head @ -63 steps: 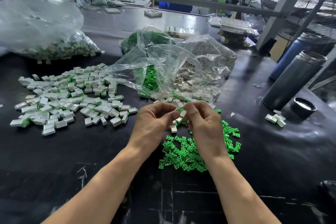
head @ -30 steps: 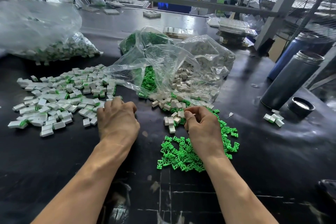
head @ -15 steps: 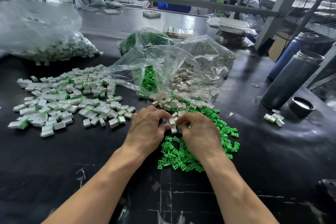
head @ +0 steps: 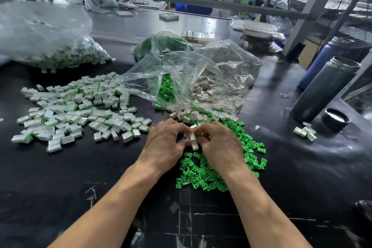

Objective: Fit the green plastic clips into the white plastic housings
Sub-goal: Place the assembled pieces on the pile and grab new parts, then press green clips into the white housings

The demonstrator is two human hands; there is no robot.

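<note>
Both hands met over the loose parts at the front of the black desk (head: 60, 177).

The left hand (head: 165, 145) and right hand (head: 219, 145) were curled knuckle to knuckle, fingertips pinching at a white housing (head: 192, 137) between them; each grip looked clenched on it, though whether the right also held a clip was hidden. More white housings (head: 187, 116) spilled from the clear bag (head: 201, 70) just beyond, and the green clips (head: 205, 175) lay heaped under and beside the right wrist. Finished pieces (head: 80, 115) were spread to the left. These parts were probably very light, stiff and a little slippery (easily flicked away), so taking the housing by its long sides, open end clear, seemed best.
</note>
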